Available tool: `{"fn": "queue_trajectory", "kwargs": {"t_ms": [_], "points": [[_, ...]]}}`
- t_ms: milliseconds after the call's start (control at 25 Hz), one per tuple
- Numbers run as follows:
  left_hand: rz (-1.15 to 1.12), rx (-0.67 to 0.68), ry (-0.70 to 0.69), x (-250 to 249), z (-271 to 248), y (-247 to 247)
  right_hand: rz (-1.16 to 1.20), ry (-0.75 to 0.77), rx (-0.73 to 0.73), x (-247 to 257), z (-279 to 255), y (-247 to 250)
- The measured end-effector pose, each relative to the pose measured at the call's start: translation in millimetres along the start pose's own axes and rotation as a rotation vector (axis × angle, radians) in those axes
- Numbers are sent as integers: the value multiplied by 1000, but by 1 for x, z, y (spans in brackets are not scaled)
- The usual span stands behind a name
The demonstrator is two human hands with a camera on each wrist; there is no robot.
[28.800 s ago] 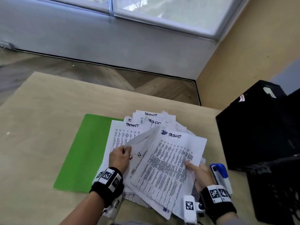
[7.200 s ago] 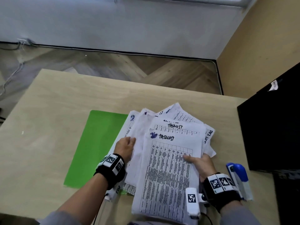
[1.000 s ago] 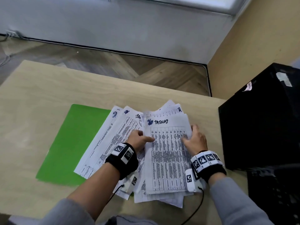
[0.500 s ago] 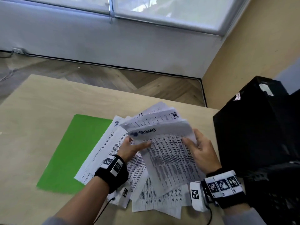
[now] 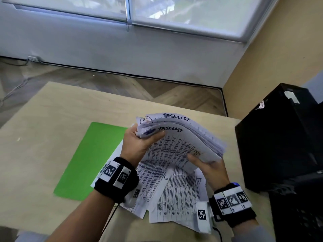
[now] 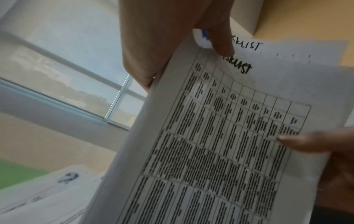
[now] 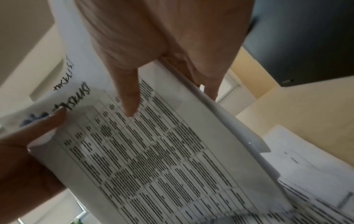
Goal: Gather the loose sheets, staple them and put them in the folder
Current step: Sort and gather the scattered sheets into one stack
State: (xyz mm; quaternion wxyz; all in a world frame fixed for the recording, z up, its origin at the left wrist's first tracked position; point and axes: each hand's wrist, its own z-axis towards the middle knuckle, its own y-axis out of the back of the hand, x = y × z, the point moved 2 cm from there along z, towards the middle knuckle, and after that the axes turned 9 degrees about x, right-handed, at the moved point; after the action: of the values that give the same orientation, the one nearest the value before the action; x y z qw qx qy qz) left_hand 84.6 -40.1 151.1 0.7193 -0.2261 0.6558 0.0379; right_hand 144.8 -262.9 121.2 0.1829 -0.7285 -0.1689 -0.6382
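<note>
Both hands hold a thick stack of sheets (image 5: 181, 145) lifted off the surface (image 5: 43, 137), in the middle of the head frame. The left hand (image 5: 138, 144) grips the stack's upper left corner, thumb on the top page beside the handwritten "TASKLIST" heading and fingers (image 5: 133, 131) curled behind the corner. The right hand (image 5: 209, 167) holds the stack's right edge lower down, thumb lying on the printed table and the other fingers under the pile. The stack bows upward between the two grips, its far edges fanned unevenly at the right.

More sheets (image 5: 174, 198) lie loose on the surface below the stack, in the lower middle of the frame, overlapping at different angles; some reach under the left wrist. The green folder (image 5: 92, 158) lies flat on the surface at centre left, its right edge covered by those loose pages. A small blue part of the stapler (image 5: 235, 183) shows just behind the right wrist. A black box (image 5: 279, 145) stands at the right of the frame.
</note>
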Motion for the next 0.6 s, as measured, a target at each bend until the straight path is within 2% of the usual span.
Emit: {"fn": "queue_trajectory", "kwargs": {"t_ms": [40,240,320,400,480,600], "points": [[4,-10,1,3,0,1,3,-24,-26,-5,2,-1],[31,-9,-14,5,-3,-9,-24,57,-124,-8,4,1],[50,30,62,16,-2,-9,-52,-52,-89,-20,1,2],[180,109,128,24,-5,-8,-138,-197,-30,-38,-4,6],[187,52,133,19,-8,-7,-131,-237,-30,-44,-10,11],[-160,-149,84,6,2,9,83,-239,-121,-49,-18,24]]}}
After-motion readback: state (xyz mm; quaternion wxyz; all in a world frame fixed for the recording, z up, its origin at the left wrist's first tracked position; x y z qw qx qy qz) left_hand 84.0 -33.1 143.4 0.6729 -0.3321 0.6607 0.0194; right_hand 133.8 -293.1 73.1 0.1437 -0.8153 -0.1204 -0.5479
